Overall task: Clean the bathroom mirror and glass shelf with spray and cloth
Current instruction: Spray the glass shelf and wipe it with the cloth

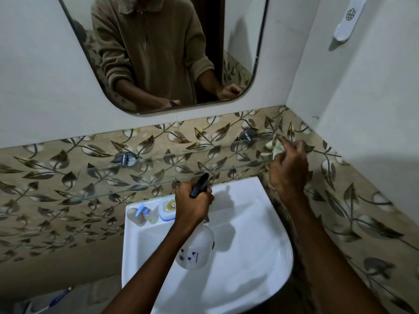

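Hands work over the white sink [267, 223], which serves as the landmark here. The left hand [192, 206] is above the sink's back edge, its fingers curled round the neck of a spray bottle [196, 248]; the bottle's translucent body, printed with small blue marks, hangs below the hand over the basin, and its black nozzle [200, 185] sticks up from the fist toward the wall. The right hand [289, 165] is raised above the sink's right back corner, gripping a bunched pale cloth [275, 146] between fingers and thumb. The cloth sits at the right end of the glass shelf [136, 177]; whether it touches the glass is hard to tell.

The shelf runs along the leaf-patterned tile band [56, 189] just above the sink and stretches well to the sink's left, held by two chrome brackets [123, 158]. Higher up the wall, above the shelf and sink, hangs the mirror [113, 71] with rounded lower corners; it reflects a person in a brown zip-collar top with both forearms reaching forward.

On the sink's back left ledge stand a pump dispenser with a blue top [145, 214] and, just beside it, a white soap dish [166, 208]. On the side wall, up and right of the sink, a white holder [348, 19] is mounted.
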